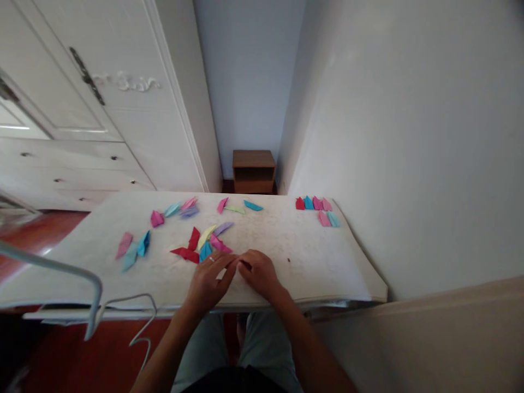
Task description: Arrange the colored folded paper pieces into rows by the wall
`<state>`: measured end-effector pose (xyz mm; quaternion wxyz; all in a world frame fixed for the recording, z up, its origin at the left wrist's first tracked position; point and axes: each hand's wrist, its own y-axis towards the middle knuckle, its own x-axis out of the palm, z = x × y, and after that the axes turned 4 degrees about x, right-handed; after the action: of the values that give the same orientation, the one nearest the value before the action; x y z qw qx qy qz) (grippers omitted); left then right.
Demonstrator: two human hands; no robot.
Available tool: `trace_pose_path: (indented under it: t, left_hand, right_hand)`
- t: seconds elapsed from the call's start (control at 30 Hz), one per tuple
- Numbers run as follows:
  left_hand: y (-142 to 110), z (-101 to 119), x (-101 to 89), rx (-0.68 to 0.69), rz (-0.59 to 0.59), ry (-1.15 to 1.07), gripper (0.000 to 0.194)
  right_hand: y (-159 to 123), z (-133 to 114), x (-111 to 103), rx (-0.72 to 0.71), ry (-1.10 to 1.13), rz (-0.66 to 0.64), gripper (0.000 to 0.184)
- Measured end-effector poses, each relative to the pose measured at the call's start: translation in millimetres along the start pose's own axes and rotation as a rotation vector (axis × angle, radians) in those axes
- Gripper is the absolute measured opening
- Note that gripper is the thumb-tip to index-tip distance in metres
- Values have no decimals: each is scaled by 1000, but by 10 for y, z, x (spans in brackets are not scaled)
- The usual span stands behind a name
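Observation:
Both hands rest together at the near edge of a white table point(319, 256). My left hand point(208, 281) and my right hand point(258, 273) meet fingertip to fingertip, fingers pinched on a small white piece of paper point(222, 274) lying on the table. Just beyond them lies a cluster of folded paper pieces point(202, 244) in red, yellow, blue, pink and purple. More folded pieces point(135, 248) are scattered to the left and at the back point(241, 206). A neat group of folded pieces point(319, 210) sits at the far right by the wall.
A white wall runs along the table's right side. A white wardrobe point(102, 109) with drawers stands to the left. A small brown wooden cabinet point(254, 171) is beyond the table. A grey metal rail point(73, 278) and white cable point(143, 322) are at near left.

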<state>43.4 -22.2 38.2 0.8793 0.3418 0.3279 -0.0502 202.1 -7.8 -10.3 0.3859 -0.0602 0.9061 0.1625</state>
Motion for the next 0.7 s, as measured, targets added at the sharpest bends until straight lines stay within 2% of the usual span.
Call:
trace_pose_path:
  t: [0.07,0.13,0.27,0.33,0.37,0.43,0.47,0.53,0.6,0.7]
  left_hand:
    - [-256,-127,-186,-66,139,49,18]
    - [-434,-248,-346,-131,187,63,20]
    - [-605,-499,-595,-222,103,29,37]
    - [-640,-620,-677,-211,67,-11,41]
    - [-654,-676,-708,-192,51,-40,37]
    - [-681,-772,-751,-155,8,-109,17]
    - [-696,-810,-765,-145,-18,-141,14]
    - [-728,-865,-782,-153,-76,-181,31]
    - [-756,-892,-788,-176,-121,-201,26]
    - [-782,-898,-788,-209,-115,-218,16]
  right_hand:
    - [-5,-19,-31,0,44,19,13]
    - [-14,-26,-42,-4,73,30,13]
    - [-29,-15,-24,-3,96,28,16]
    - [-32,-12,-17,6,96,26,17]
    - [-32,-13,-16,13,94,22,18]
    - [-30,-14,-18,38,94,8,20]
    - [-27,-13,-20,55,98,1,21]
    - [-9,-9,-25,100,112,-6,23]
    - [33,-9,-29,154,133,-13,24]
    - [165,-54,-32,207,163,-30,26]
